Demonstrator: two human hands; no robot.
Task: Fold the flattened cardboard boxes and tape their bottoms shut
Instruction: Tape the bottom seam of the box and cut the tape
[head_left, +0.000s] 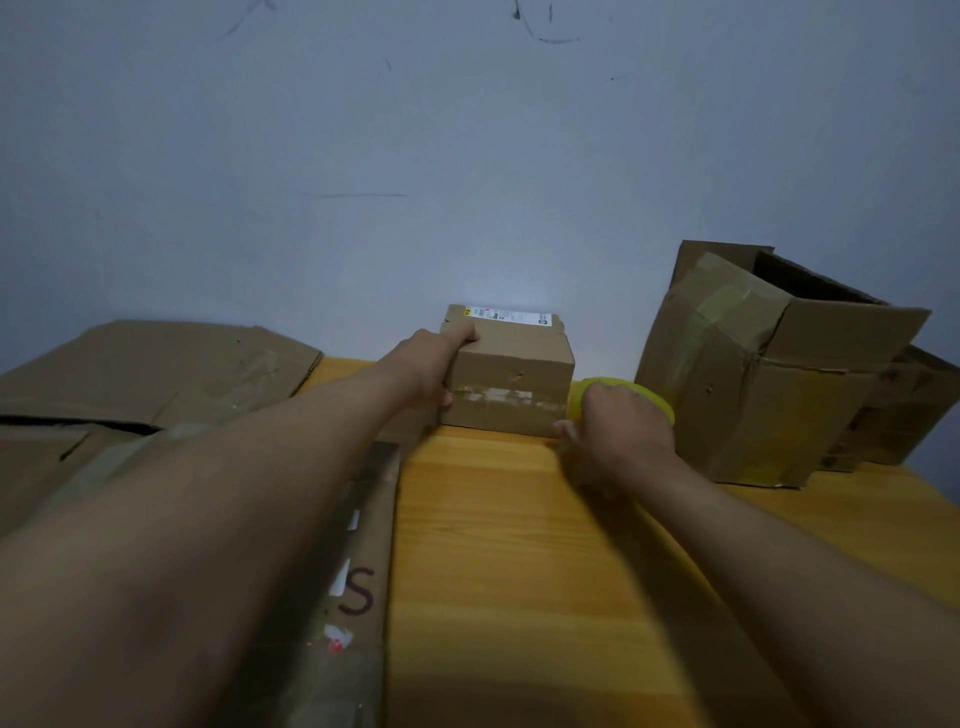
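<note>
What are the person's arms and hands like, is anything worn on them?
Both arms are bare from the frame's lower edge to the wrist: no sleeves show. The left hand and right hand wear no gloves, and no watch or bracelet is visible. The dim light makes rings on the fingers impossible to rule out.

Two bare forearms reach in from the lower edge of the view, with no sleeves, gloves, watch or jewellery visible anywhere along them. The left hand (434, 364) and the right hand (618, 431) are bare too, and each ends in short fingers (464, 332). The nails are too blurred to describe.
</note>
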